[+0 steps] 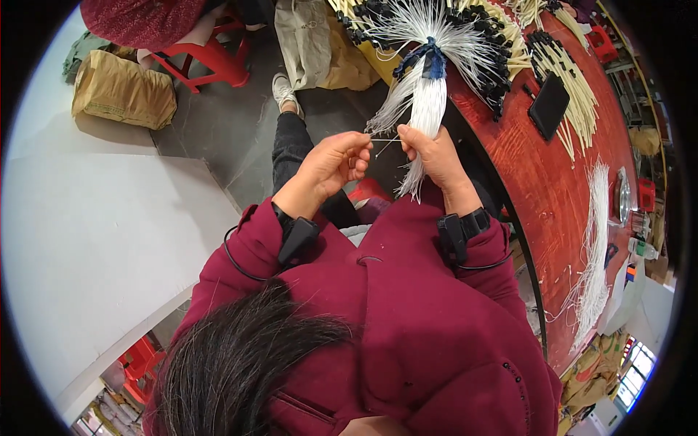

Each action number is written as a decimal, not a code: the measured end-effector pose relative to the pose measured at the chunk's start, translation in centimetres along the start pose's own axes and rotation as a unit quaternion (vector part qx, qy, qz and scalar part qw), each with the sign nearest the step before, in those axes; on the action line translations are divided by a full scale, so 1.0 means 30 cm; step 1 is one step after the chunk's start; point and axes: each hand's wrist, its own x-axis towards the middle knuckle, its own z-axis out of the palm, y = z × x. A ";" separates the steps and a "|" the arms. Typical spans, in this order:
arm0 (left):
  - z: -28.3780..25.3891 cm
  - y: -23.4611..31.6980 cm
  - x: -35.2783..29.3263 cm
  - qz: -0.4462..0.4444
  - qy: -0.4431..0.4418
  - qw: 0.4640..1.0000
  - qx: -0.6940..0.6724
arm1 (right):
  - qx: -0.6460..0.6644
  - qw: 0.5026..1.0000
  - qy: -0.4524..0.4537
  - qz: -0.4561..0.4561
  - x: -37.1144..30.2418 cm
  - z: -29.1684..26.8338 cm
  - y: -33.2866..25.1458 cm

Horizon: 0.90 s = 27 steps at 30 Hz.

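Observation:
My right hand (436, 156) is closed around the lower part of a thick bundle of thin white cords (429, 105), its thumb on the near side. The loose ends hang below that hand. Higher up, a dark blue cloth tie (434, 64) wraps the bundle, and the cords fan out beyond it over the table's edge. With fingertips pinched, my left hand (331, 163) holds a single white cord (383, 140), stretched taut across to the right hand.
On the red table (531, 178) lie cream sticks with black tips (563, 69), a black phone (549, 105) and another white cord bundle (596, 247). A white board (109, 240) is at left. Beyond are a paper-wrapped bundle (123, 89), a red stool (222, 62) and sacks (305, 47).

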 end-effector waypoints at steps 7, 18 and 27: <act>0.056 0.034 -0.035 0.001 0.062 0.998 0.016 | 0.002 1.000 -0.004 0.001 0.005 -0.006 0.007; -0.006 0.021 -0.020 0.019 -0.027 0.989 0.145 | -0.002 1.000 -0.005 -0.006 0.006 -0.015 0.007; 0.000 -0.009 -0.015 -0.018 0.035 0.996 0.079 | 0.000 1.000 0.001 0.005 0.006 -0.015 0.012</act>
